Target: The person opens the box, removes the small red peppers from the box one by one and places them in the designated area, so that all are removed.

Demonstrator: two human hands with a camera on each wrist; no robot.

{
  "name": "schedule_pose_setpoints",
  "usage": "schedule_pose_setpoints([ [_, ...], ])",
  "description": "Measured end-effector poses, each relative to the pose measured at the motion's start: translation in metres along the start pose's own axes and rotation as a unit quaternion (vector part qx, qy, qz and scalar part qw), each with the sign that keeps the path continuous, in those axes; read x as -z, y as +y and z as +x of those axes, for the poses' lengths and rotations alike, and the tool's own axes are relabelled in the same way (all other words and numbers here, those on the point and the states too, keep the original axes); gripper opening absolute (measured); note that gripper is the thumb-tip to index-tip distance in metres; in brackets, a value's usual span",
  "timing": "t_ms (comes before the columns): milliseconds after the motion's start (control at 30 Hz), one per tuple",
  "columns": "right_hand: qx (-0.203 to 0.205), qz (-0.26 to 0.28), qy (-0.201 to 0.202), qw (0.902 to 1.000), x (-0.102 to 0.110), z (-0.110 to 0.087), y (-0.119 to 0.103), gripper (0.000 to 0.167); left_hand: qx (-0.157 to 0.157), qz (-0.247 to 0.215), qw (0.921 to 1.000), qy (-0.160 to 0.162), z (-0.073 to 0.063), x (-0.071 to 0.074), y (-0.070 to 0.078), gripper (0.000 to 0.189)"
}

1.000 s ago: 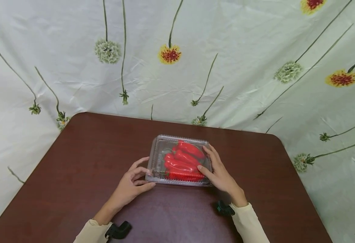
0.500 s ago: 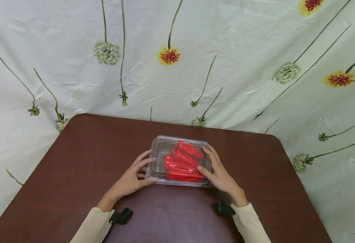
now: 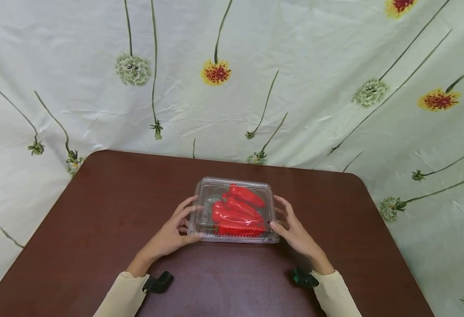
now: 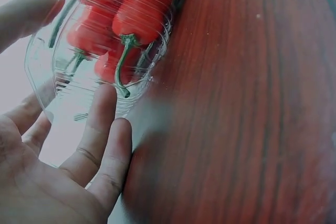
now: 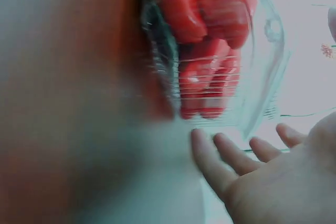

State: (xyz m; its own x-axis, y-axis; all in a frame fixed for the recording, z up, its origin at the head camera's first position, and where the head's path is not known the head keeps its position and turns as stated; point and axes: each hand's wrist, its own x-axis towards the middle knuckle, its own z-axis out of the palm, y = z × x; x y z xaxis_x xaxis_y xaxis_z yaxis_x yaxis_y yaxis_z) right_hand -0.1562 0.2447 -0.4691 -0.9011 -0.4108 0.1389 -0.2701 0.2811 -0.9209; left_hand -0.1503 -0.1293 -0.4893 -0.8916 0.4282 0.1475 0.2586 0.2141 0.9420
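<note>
A clear plastic clamshell box (image 3: 212, 193) with its lid down holds several red peppers (image 3: 237, 214) with green stems. It rests on the table. At its left side is my left hand (image 3: 167, 235), fingers spread, thumb by the near left corner. In the left wrist view, the left fingertips (image 4: 106, 95) reach the ribbed side wall, and the palm stands off from it. My right hand (image 3: 299, 233) is beside the opposite end, its thumb near the front right corner. The right wrist view shows the right fingers (image 5: 212, 166) loosely extended just off that wall.
The brown table (image 3: 136, 189) has rounded far corners. Behind it hangs a white cloth (image 3: 311, 53) printed with flowers. A black wrist mount (image 3: 158, 282) sits on the left wrist, another black mount (image 3: 305, 278) on the right.
My right hand has loosened from the box's right end and shifted outward to the right. The left hand has moved slightly further up along the left side. The box stays put.
</note>
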Motion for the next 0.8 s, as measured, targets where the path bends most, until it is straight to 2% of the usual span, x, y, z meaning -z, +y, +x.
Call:
schedule_pose_setpoints([
  [167,0.013,0.099,-0.008,0.995,-0.002,-0.014,0.007,0.084,-0.002,0.006,1.0,0.003,0.0,-0.001,0.0,0.072],
  [300,-0.012,0.158,-0.013,0.9873,-0.007,-0.016,0.009,0.094,-0.001,0.004,1.0,0.007,-0.001,-0.001,0.0,0.072],
  [433,-0.033,0.171,0.009,0.9847,-0.011,-0.015,0.009,0.1,-0.007,-0.016,0.9998,0.006,-0.001,-0.003,-0.001,0.071],
  [633,-0.051,0.186,0.037,0.9806,-0.016,-0.012,0.01,0.098,-0.007,-0.067,0.9977,-0.005,0.001,-0.006,-0.004,0.071],
  [800,-0.082,0.203,0.056,0.9741,-0.019,-0.009,0.008,0.097,-0.002,-0.076,0.997,-0.01,0.001,-0.007,-0.005,0.072],
])
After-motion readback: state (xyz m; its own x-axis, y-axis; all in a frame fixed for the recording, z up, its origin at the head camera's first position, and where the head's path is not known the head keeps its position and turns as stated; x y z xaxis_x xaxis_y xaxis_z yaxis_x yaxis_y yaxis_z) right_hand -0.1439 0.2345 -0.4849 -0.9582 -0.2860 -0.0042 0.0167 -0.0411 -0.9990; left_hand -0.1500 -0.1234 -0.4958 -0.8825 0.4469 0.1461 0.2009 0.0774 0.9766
